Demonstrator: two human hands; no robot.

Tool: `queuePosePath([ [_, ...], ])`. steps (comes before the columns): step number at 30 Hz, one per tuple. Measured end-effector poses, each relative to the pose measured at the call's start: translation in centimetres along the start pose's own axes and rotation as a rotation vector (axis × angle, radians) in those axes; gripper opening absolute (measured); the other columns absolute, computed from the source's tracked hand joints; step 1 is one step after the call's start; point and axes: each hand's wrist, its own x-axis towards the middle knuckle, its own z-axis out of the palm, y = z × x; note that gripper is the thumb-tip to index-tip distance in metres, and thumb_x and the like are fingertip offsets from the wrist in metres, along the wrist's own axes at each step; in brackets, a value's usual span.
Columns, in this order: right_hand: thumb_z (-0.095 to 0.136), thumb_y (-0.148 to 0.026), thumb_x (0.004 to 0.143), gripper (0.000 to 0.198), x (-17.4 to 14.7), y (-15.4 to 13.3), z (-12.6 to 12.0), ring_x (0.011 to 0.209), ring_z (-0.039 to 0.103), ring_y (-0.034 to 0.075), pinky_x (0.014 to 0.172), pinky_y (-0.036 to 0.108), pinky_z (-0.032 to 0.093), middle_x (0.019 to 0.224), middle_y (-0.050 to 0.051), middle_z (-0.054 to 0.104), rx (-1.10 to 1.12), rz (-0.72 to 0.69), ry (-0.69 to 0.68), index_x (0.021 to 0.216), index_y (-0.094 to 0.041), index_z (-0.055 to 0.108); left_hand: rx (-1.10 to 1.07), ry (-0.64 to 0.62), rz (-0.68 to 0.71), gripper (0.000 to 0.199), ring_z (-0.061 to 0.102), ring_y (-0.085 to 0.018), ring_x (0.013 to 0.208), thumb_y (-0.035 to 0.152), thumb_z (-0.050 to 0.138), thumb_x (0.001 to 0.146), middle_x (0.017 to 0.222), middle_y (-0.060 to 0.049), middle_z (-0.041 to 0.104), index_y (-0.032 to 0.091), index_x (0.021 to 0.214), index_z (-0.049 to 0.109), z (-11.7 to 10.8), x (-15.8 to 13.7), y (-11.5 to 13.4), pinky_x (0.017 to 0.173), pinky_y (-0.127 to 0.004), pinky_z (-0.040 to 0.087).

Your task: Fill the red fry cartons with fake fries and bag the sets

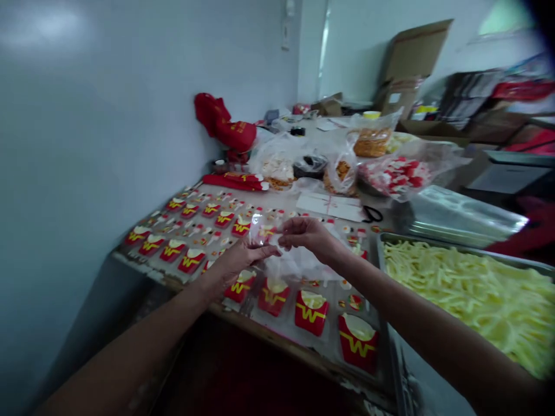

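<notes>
My left hand (243, 260) and my right hand (307, 236) meet above the near middle of the table, fingertips almost touching. Both pinch a thin, see-through plastic bag (297, 266), which hangs below and between them and blurs what lies underneath. Red fry-box shaped pieces with a yellow zigzag mark and pale tops, such as this red fry box (311, 312), lie in rows in clear trays under and around my hands. Small food-shaped pieces lie between the rows. Whether anything is inside the bag, I cannot tell.
A metal tray (380, 254) of pale yellow strips (472, 300) stands at the right. Behind are black scissors (373, 214), white cards (329, 205), a bag of red and white pieces (399, 176), red cloth (234, 133) and cardboard boxes (411, 58). A wall (108, 144) borders the left.
</notes>
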Motion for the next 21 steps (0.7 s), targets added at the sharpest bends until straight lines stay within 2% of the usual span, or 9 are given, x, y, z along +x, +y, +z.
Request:
queuePosePath([
  [2, 0.09, -0.043, 0.059, 0.042, 0.4, 0.7, 2.2, 0.056, 0.058, 0.012, 0.055, 0.023, 0.043, 0.065, 0.0, 0.069, -0.029, 0.045, -0.096, 0.084, -0.016, 0.069, -0.157, 0.053, -0.102, 0.035, 0.063, -0.016, 0.07, 0.049, 0.083, 0.066, 0.08, -0.005, 0.073, 0.018, 0.081, 0.077, -1.0, -2.5, -1.3, 0.065, -0.028, 0.051],
  [4, 0.087, -0.047, 0.065, 0.045, 0.8, 1.1, 3.7, 0.058, 0.06, 0.012, 0.054, 0.023, 0.043, 0.071, 0.001, 0.071, -0.075, 0.063, -0.188, 0.093, -0.016, 0.07, -0.253, 0.179, -0.167, 0.033, 0.065, -0.018, 0.072, 0.043, 0.087, 0.06, 0.081, -0.004, 0.074, 0.019, 0.079, 0.077, -3.3, -5.5, -2.0, 0.067, -0.029, 0.052],
  [7, 0.077, -0.055, 0.078, 0.049, 2.3, 1.3, 4.1, 0.066, 0.065, 0.014, 0.058, 0.024, 0.047, 0.083, 0.005, 0.074, -0.172, 0.052, -0.263, 0.107, -0.016, 0.07, -0.224, 0.443, -0.167, 0.028, 0.067, -0.02, 0.078, 0.037, 0.088, 0.058, 0.083, -0.004, 0.075, 0.02, 0.078, 0.076, -8.7, -11.5, -2.1, 0.069, -0.03, 0.053],
  [9, 0.072, -0.057, 0.082, 0.049, 4.2, 1.9, 4.1, 0.069, 0.066, 0.016, 0.062, 0.026, 0.05, 0.085, 0.007, 0.074, -0.245, 0.025, -0.272, 0.107, -0.015, 0.071, -0.152, 0.621, -0.171, 0.026, 0.066, -0.019, 0.076, 0.036, 0.088, 0.057, 0.079, -0.003, 0.073, 0.021, 0.074, 0.075, -12.5, -15.7, -2.1, 0.067, -0.028, 0.052],
  [12, 0.072, -0.054, 0.083, 0.043, 7.4, 3.7, 5.4, 0.078, 0.067, 0.019, 0.07, 0.031, 0.053, 0.091, 0.008, 0.074, -0.451, -0.079, -0.32, 0.105, -0.017, 0.073, -0.142, 0.802, -0.222, 0.027, 0.061, -0.014, 0.067, 0.037, 0.088, 0.056, 0.073, 0.001, 0.068, 0.022, 0.072, 0.072, -16.3, -20.5, -3.4, 0.062, -0.024, 0.048],
  [15, 0.074, -0.035, 0.084, 0.035, 10.0, 5.9, 8.8, 0.103, 0.065, 0.026, 0.09, 0.041, 0.051, 0.114, 0.01, 0.071, -0.817, -0.335, -0.513, 0.115, -0.021, 0.071, -0.102, 0.83, -0.295, 0.033, 0.053, -0.011, 0.058, 0.042, 0.088, 0.056, 0.065, 0.003, 0.062, 0.02, 0.069, 0.067, -17.7, -21.6, -6.5, 0.055, -0.023, 0.041],
  [17, 0.075, -0.026, 0.081, 0.048, 11.4, 7.2, 11.2, 0.12, 0.056, 0.029, 0.103, 0.045, 0.044, 0.129, 0.013, 0.065, -1.031, -0.503, -0.693, 0.128, -0.02, 0.066, -0.081, 0.841, -0.314, 0.038, 0.052, -0.011, 0.058, 0.045, 0.087, 0.056, 0.064, 0.003, 0.061, 0.019, 0.069, 0.064, -18.2, -21.0, -9.2, 0.055, -0.023, 0.041],
  [19, 0.078, -0.027, 0.077, 0.066, 12.8, 8.3, 13.1, 0.127, 0.05, 0.032, 0.106, 0.048, 0.041, 0.136, 0.015, 0.059, -1.178, -0.572, -0.837, 0.139, -0.019, 0.057, -0.09, 0.857, -0.317, 0.04, 0.052, -0.011, 0.058, 0.046, 0.087, 0.055, 0.064, 0.003, 0.061, 0.018, 0.07, 0.062, -18.8, -20.1, -11.9, 0.056, -0.023, 0.04],
  [21, 0.082, -0.035, 0.073, 0.083, 14.0, 9.2, 14.2, 0.126, 0.048, 0.034, 0.103, 0.049, 0.041, 0.137, 0.016, 0.057, -1.279, -0.564, -0.929, 0.147, -0.018, 0.049, -0.103, 0.843, -0.333, 0.041, 0.05, -0.01, 0.056, 0.047, 0.086, 0.056, 0.062, 0.005, 0.058, 0.018, 0.071, 0.061, -19.4, -19.6, -14.3, 0.055, -0.023, 0.038],
])
